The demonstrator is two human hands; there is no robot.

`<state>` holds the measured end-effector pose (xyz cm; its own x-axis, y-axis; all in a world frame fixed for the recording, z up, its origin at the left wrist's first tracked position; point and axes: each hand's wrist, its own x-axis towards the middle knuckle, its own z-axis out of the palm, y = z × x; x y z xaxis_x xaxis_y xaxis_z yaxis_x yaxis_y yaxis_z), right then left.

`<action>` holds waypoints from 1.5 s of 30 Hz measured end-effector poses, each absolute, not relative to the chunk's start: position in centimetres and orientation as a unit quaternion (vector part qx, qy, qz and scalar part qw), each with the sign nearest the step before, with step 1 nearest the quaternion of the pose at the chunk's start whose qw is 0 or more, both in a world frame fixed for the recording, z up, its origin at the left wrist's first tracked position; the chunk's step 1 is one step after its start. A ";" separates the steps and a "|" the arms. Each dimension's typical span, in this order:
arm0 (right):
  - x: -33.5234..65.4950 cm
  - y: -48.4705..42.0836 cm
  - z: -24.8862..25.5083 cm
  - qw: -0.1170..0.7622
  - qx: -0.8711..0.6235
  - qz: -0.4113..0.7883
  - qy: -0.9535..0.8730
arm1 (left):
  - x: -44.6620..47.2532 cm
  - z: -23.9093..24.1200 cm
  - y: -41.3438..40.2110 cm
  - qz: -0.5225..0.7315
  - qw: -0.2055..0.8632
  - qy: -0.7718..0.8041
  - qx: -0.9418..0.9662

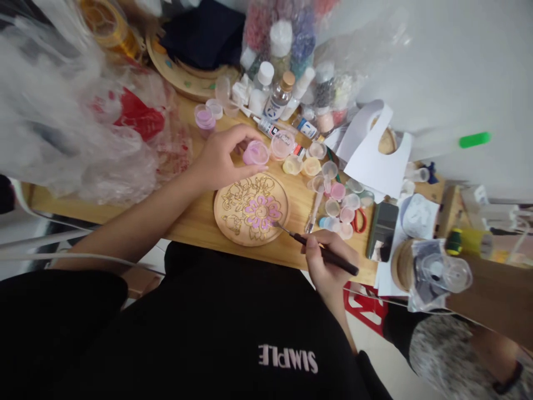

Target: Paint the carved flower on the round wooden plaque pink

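A round wooden plate point(233, 233) lies near the table's front edge, with gold outlines and a flower point(263, 212) whose petals are filled with pinkish purple. My right hand point(328, 258) grips a dark-handled tool with a thin metal tip point(325, 254), which looks like a palette knife or small spatula. Its tip meets the flower's lower right petals. Above the plate's upper edge, my left hand point(229, 158) holds a small clear cup of pinkish-purple paint point(255, 153) between thumb and fingers, tilted toward me.
Several small paint cups point(311, 166) stand right of the plate, near red-handled scissors point(358, 220) and a phone point(383, 230). Bottles point(278, 97) crowd the back. Plastic bags point(104, 128) fill the left side. Another person point(445, 350) sits at the lower right.
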<state>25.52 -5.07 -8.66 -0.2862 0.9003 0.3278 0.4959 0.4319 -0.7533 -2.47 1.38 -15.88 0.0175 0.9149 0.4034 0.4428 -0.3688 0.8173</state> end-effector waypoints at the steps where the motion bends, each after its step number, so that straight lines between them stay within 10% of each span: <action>1: 25.6 -5.1 -9.1 0.397 -0.490 0.289 -0.720 | -2.5 -16.0 1.4 0.482 0.238 0.509 0.672; 10: 25.5 -4.3 -13.3 0.523 -0.567 0.484 -0.413 | -2.9 -16.9 1.9 0.491 0.159 0.520 0.681; 22: 21.3 -2.3 -10.7 0.600 -0.444 0.486 -0.454 | -1.2 -15.5 0.3 0.455 0.181 0.523 0.697; 45: 19.4 -2.3 -10.1 0.489 -0.456 0.426 -0.609 | -1.6 -16.4 0.7 0.445 0.078 0.527 0.719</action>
